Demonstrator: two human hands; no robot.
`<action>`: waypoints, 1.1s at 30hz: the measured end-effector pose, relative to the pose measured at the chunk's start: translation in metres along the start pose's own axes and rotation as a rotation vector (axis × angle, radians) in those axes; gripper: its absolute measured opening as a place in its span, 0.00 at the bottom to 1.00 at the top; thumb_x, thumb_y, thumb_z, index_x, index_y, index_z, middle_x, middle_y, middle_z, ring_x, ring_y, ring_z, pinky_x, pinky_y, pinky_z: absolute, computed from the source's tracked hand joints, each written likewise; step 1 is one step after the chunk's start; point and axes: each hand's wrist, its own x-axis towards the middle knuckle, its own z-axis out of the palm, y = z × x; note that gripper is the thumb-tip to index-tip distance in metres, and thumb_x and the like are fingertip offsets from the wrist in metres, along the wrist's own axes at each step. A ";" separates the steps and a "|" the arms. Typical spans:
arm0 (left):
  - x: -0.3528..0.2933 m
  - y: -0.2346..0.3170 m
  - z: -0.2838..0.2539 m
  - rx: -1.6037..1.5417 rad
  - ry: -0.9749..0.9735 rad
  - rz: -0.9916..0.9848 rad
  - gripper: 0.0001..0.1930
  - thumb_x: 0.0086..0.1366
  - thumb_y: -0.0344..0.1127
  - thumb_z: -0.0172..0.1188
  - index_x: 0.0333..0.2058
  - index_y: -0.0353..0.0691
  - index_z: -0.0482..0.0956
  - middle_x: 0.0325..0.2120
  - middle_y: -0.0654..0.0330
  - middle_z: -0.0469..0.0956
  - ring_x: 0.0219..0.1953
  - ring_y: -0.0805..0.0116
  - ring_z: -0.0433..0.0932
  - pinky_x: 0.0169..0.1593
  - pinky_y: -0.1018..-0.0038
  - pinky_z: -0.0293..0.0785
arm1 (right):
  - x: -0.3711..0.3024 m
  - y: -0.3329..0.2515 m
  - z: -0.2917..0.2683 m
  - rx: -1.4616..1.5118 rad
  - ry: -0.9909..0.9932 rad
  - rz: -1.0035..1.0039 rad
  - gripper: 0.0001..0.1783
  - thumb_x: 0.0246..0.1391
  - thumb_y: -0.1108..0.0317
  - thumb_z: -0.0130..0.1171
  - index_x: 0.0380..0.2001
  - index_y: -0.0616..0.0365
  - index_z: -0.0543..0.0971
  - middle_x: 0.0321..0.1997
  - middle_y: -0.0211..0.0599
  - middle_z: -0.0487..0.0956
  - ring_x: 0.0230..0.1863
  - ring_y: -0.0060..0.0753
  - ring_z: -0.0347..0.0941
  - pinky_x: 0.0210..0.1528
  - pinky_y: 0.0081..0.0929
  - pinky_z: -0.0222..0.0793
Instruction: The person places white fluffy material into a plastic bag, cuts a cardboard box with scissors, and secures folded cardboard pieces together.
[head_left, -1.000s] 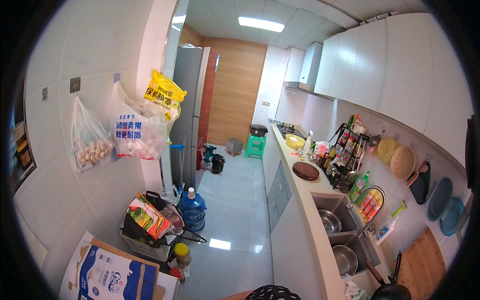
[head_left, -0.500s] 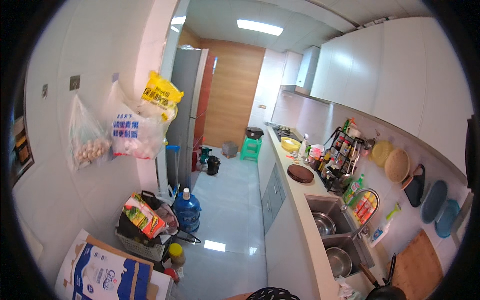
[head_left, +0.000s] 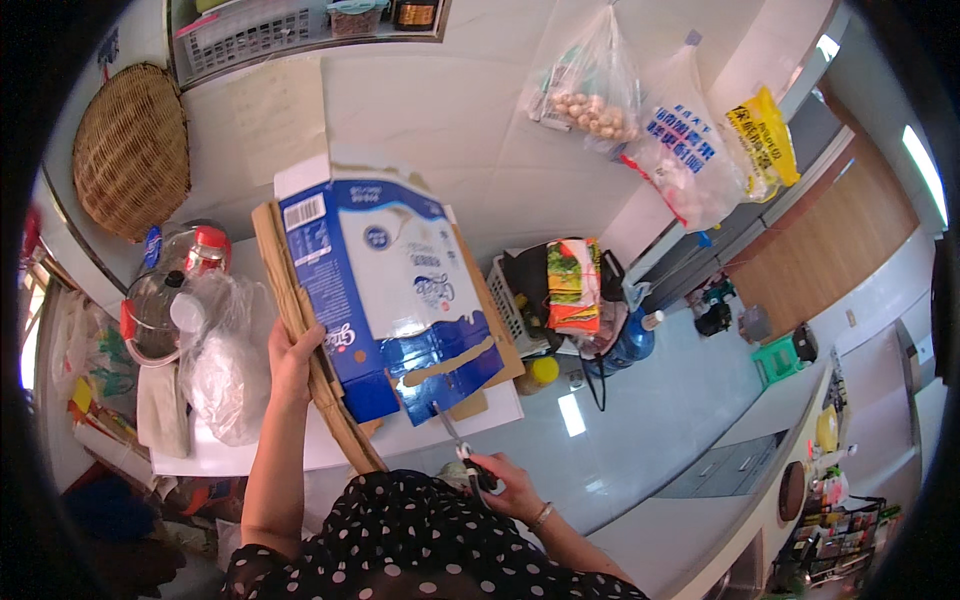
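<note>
Flattened brown cardboard (head_left: 285, 280) is gripped along its left edge by my left hand (head_left: 292, 358), thumb on top and fingers closed round it. Against this cardboard lies a flattened blue and white carton (head_left: 395, 270) with a torn brown strip near its lower edge. My right hand (head_left: 512, 488) is closed on the black handles of a pair of scissors (head_left: 461, 447). Their metal blades point up toward the carton's lower edge. Whether the blade tips touch the carton, I cannot tell.
Under the cardboard is a white table (head_left: 225, 457), with a clear plastic bag (head_left: 230, 380) and a glass pot (head_left: 155, 320) at left. To the right stand a basket (head_left: 510, 310) of goods and a blue water bottle (head_left: 632, 340). Filled bags (head_left: 690, 150) hang on the wall.
My view has swung left from the kitchen aisle and counter to the table. Both hands are now in sight, the left on the cardboard and the right holding scissors.
</note>
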 end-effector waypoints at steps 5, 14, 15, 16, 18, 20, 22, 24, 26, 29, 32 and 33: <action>-0.001 0.040 0.027 0.144 0.066 0.175 0.19 0.55 0.26 0.55 0.47 0.31 0.67 0.38 0.56 0.75 0.37 0.70 0.75 0.42 0.76 0.73 | 0.002 0.017 -0.020 -0.100 0.058 -0.044 0.31 0.43 0.72 0.63 0.54 0.45 0.71 0.39 0.39 0.74 0.38 0.45 0.74 0.38 0.33 0.73; -0.019 0.096 0.069 0.059 0.226 0.387 0.16 0.56 0.29 0.59 0.43 0.35 0.69 0.27 0.62 0.72 0.23 0.76 0.74 0.25 0.82 0.75 | 0.090 0.011 0.006 -0.437 0.124 -0.092 0.22 0.46 0.61 0.61 0.48 0.44 0.74 0.35 0.33 0.74 0.34 0.38 0.74 0.30 0.35 0.72; -0.018 0.093 0.070 0.031 0.234 0.400 0.16 0.56 0.29 0.59 0.43 0.35 0.69 0.27 0.62 0.72 0.23 0.76 0.74 0.24 0.82 0.75 | 0.104 0.007 0.016 -0.433 0.159 -0.129 0.22 0.47 0.61 0.58 0.48 0.47 0.74 0.37 0.35 0.74 0.36 0.38 0.73 0.31 0.37 0.72; -0.019 0.093 0.067 0.052 0.272 0.375 0.16 0.56 0.30 0.59 0.43 0.35 0.69 0.26 0.62 0.72 0.23 0.76 0.74 0.24 0.82 0.75 | 0.117 0.010 0.032 -0.467 0.095 -0.104 0.22 0.48 0.61 0.58 0.49 0.50 0.73 0.38 0.36 0.74 0.40 0.40 0.72 0.36 0.36 0.71; -0.016 0.090 0.065 0.001 0.215 0.302 0.16 0.56 0.30 0.60 0.43 0.35 0.69 0.27 0.63 0.73 0.24 0.76 0.74 0.25 0.82 0.74 | 0.137 0.029 0.059 -0.476 0.102 -0.120 0.22 0.49 0.61 0.57 0.49 0.53 0.73 0.43 0.38 0.74 0.45 0.43 0.70 0.45 0.36 0.69; -0.007 0.086 0.059 -0.069 0.155 0.268 0.19 0.56 0.32 0.60 0.46 0.34 0.68 0.31 0.63 0.74 0.29 0.76 0.74 0.32 0.82 0.73 | 0.157 0.033 0.072 -0.412 0.246 -0.216 0.21 0.50 0.60 0.55 0.48 0.53 0.73 0.51 0.40 0.73 0.50 0.45 0.69 0.51 0.39 0.65; 0.010 0.078 0.041 -0.058 0.036 0.217 0.23 0.54 0.32 0.60 0.49 0.34 0.67 0.35 0.61 0.74 0.34 0.74 0.74 0.38 0.79 0.72 | 0.157 0.039 0.073 -0.573 0.247 -0.191 0.20 0.54 0.58 0.51 0.48 0.53 0.74 0.57 0.41 0.70 0.53 0.47 0.68 0.57 0.44 0.60; 0.029 0.067 0.039 -0.081 -0.049 0.183 0.26 0.52 0.32 0.60 0.51 0.33 0.66 0.37 0.60 0.74 0.36 0.73 0.73 0.41 0.77 0.71 | 0.158 0.049 0.080 -0.317 0.270 -0.113 0.20 0.54 0.59 0.51 0.50 0.53 0.73 0.57 0.38 0.70 0.54 0.44 0.67 0.57 0.43 0.59; 0.049 0.046 0.015 -0.046 -0.103 0.159 0.26 0.52 0.33 0.60 0.51 0.33 0.66 0.38 0.60 0.74 0.37 0.71 0.73 0.42 0.76 0.71 | 0.156 0.053 0.086 -0.006 0.157 0.064 0.23 0.53 0.62 0.53 0.53 0.53 0.71 0.57 0.34 0.70 0.56 0.38 0.65 0.57 0.40 0.60; 0.095 0.012 -0.023 0.029 -0.199 0.122 0.27 0.56 0.36 0.59 0.53 0.32 0.64 0.40 0.55 0.74 0.39 0.67 0.75 0.42 0.73 0.72 | 0.142 0.050 0.103 1.021 0.233 0.082 0.33 0.50 0.66 0.58 0.60 0.50 0.62 0.58 0.30 0.69 0.56 0.30 0.65 0.53 0.35 0.64; 0.154 -0.025 -0.049 0.144 -0.273 0.125 0.28 0.60 0.38 0.58 0.55 0.31 0.62 0.42 0.50 0.74 0.40 0.62 0.76 0.41 0.71 0.74 | 0.120 -0.045 0.069 1.125 0.507 -0.174 0.38 0.51 0.66 0.59 0.64 0.46 0.54 0.58 0.31 0.68 0.53 0.27 0.68 0.50 0.32 0.68; 0.153 -0.032 -0.031 0.156 -0.121 0.097 0.28 0.60 0.35 0.57 0.56 0.31 0.59 0.41 0.49 0.75 0.36 0.62 0.79 0.35 0.73 0.78 | 0.108 -0.068 0.065 1.154 0.595 -0.164 0.39 0.52 0.66 0.59 0.64 0.46 0.52 0.59 0.32 0.68 0.54 0.28 0.67 0.52 0.32 0.67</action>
